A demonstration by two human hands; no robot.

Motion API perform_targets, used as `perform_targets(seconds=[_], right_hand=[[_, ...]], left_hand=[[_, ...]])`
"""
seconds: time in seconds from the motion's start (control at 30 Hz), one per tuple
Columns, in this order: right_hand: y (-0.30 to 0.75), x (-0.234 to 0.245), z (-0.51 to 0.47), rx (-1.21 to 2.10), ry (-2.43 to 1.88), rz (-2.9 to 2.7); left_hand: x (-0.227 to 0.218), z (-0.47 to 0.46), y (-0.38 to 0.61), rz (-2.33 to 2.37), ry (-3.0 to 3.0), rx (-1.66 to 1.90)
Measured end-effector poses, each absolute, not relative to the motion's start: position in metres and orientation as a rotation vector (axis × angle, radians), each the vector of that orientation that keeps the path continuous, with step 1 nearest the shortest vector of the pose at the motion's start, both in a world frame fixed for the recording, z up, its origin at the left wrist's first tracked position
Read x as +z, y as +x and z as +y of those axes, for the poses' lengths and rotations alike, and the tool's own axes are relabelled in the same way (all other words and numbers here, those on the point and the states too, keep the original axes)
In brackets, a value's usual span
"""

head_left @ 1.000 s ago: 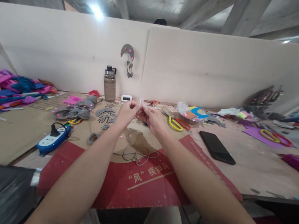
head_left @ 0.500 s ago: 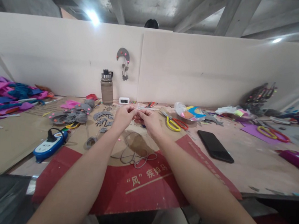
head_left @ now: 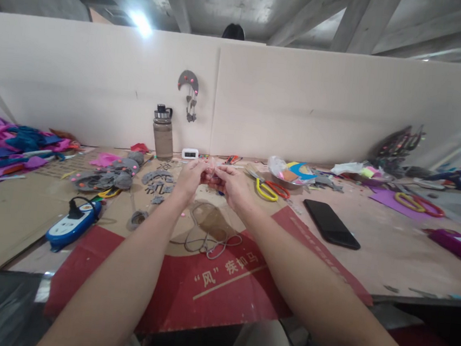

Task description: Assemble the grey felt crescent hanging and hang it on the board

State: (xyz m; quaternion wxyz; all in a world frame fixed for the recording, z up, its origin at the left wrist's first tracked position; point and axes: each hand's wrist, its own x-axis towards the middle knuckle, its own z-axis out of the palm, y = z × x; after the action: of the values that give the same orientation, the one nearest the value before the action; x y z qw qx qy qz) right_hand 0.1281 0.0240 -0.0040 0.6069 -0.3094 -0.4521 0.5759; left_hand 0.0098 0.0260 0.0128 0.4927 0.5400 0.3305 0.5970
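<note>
1. A small piece [head_left: 210,172] sits between the fingertips of both hands, raised a little above the table's middle, in front of the small white clock [head_left: 190,153]. It is too small to tell what it is.
2. The left hand [head_left: 189,178] has its fingers curled in and pinches the small piece from the left side.
3. The right hand [head_left: 232,184] is closed the same way and pinches it from the right, so the two sets of fingertips touch.
4. Both forearms stretch forward over a red-and-brown cardboard sheet [head_left: 219,289] with white printed characters.
5. A loop of grey cord [head_left: 207,240] lies on that cardboard, below the hands.
6. Grey felt cut-outs [head_left: 157,180] lie just left of the left hand, and more grey shapes with pink dots [head_left: 105,178] lie further left.
7. A blue-and-white power strip [head_left: 71,224] with a black plug rests near the cardboard's left edge.
8. A water bottle [head_left: 163,133] stands upright against the pale partition wall [head_left: 302,104], beside the clock.
9. A grey moon ornament [head_left: 188,88] hangs on the wall above the bottle.
10. Yellow-handled scissors [head_left: 267,190] lie right of the right hand, near a bowl of coloured scraps [head_left: 292,174].
11. A black phone [head_left: 330,224] lies flat further right.
12. A pile of pink, purple and blue material [head_left: 11,143] fills the far left of the table.
13. The top of another person's head [head_left: 233,31] shows over the wall.
</note>
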Motion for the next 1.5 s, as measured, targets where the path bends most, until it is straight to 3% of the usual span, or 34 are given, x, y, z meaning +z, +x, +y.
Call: perform_targets(seconds=[0.23,0.93,1.5], right_hand=[[0.125,-0.005,0.024,1.167,-0.786,-1.091],[0.130,-0.014,0.033,1.133,-0.780,-1.161],[0.129,-0.013,0.027,0.769,-0.953,-1.376]], left_hand=[[0.007,0.032,0.008,0.885,1.478,1.446],[0.011,0.026,0.008,0.816,1.308,1.392],[0.011,0.026,0.007,0.888,1.369,1.351]])
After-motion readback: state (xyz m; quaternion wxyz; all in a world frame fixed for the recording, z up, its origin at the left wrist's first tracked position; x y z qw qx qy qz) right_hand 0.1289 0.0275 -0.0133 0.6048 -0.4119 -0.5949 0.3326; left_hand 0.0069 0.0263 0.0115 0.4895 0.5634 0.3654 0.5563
